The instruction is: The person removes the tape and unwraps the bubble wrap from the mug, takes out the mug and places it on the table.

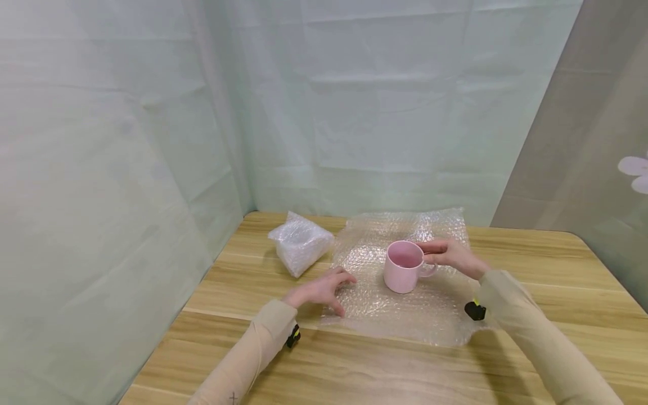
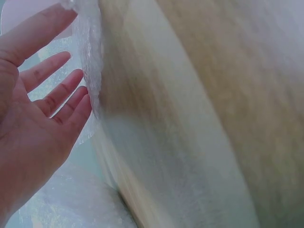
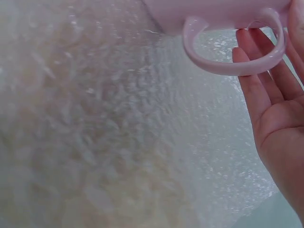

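pale green cloth (image 1: pixel 385 112) hangs behind and to the left, creased in long folds, with a grey-brown panel (image 1: pixel 572 124) at the right that carries part of a whitish flower shape (image 1: pixel 633 166). below it stretches a wood-grain table (image 1: pixel 516 247) with rounded far corners. across its middle and far part lies a clear sheet of bubble wrap (image 1: pixel 369 306), spread out and glinting. two beige sleeves (image 1: pixel 541 337) come in from the near side, the left one bearing a small dark cross mark. just beside the sheet's far left edge sits a bundle (image 1: pixel 301 244) wrapped in bubble wrap; what it contains cannot be told. the left hand (image 1: pixel 319 289) is at the sheet's left edge, fingers spread wide and thumb well apart from them, holding nothing. the right hand (image 1: pixel 453 256) is at the handle side of a pink mug (image 1: pixel 401 275), fingertips touching it near the rim; whether they grip it cannot be told. the mug is upright over the middle of the sheet, its curved handle (image 3: pixel 228 69) toward the right. small black devices (image 1: pixel 475 310) with yellow accents show at both wrists.
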{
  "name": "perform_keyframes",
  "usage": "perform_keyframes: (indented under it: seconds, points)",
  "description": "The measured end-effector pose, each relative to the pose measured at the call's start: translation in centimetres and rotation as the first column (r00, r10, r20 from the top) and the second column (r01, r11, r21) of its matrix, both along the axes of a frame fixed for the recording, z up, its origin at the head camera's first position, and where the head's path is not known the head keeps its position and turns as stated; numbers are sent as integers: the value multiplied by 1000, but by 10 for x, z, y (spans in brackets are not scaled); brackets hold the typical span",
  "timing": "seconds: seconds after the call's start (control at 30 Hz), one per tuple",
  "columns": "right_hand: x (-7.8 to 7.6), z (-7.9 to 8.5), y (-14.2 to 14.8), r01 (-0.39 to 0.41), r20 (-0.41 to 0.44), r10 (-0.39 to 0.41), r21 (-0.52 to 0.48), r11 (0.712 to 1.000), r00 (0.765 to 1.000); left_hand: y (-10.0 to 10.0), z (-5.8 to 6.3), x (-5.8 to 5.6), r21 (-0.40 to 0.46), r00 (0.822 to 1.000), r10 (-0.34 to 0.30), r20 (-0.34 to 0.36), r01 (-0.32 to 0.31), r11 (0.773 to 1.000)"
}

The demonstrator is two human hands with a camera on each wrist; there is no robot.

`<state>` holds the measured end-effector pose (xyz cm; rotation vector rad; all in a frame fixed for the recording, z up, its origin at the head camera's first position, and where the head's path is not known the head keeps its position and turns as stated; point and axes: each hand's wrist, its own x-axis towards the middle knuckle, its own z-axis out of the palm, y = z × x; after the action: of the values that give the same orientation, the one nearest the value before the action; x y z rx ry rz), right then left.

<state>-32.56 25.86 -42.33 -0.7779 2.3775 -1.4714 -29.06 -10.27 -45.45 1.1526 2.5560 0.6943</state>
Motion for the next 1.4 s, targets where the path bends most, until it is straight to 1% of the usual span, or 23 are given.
perform_keyframes:
  seconds: [0.1, 0.17, 0.33, 0.47, 0.57, 0.87, 1.03, 1.3, 1.4]
  points:
    - [2, -3, 1, 43, 15, -43, -4, 999, 999, 0, 1, -1, -2, 1000, -5, 2, 5, 1000]
    - [3, -5, 1, 55, 28, -55, -22, 998, 998, 0, 1, -1, 1, 1000, -8, 4, 8, 1000]
    - [5, -8, 3, 60, 12, -60, -28, 998, 998, -1, 1, -2, 9, 1000, -9, 20, 9, 1000]
    - [9, -8, 4, 79, 25, -79, -8, 997, 997, -2, 0, -2, 16, 999, -4, 33, 4, 1000]
    - [11, -9, 4, 106, 42, -106, -5, 994, 994, -3, -1, -3, 28, 999, 4, 42, -6, 1000]
    - [14, -13, 3, 139, 6, -139, -28, 990, 990, -1, -5, -8, 90, 998, 44, 43, -48, 995]
    - [15, -15, 3, 163, 1, -163, -16, 987, 987, 0, -7, -8, 89, 997, 56, 47, -60, 994]
    - [16, -14, 1, 200, 37, -199, -38, 979, 979, 1, -7, -9, 83, 996, 59, 69, -65, 994]
    - [17, -14, 0, 214, 37, -213, -43, 976, 976, 1, -8, -10, 76, 995, 63, 77, -69, 995]
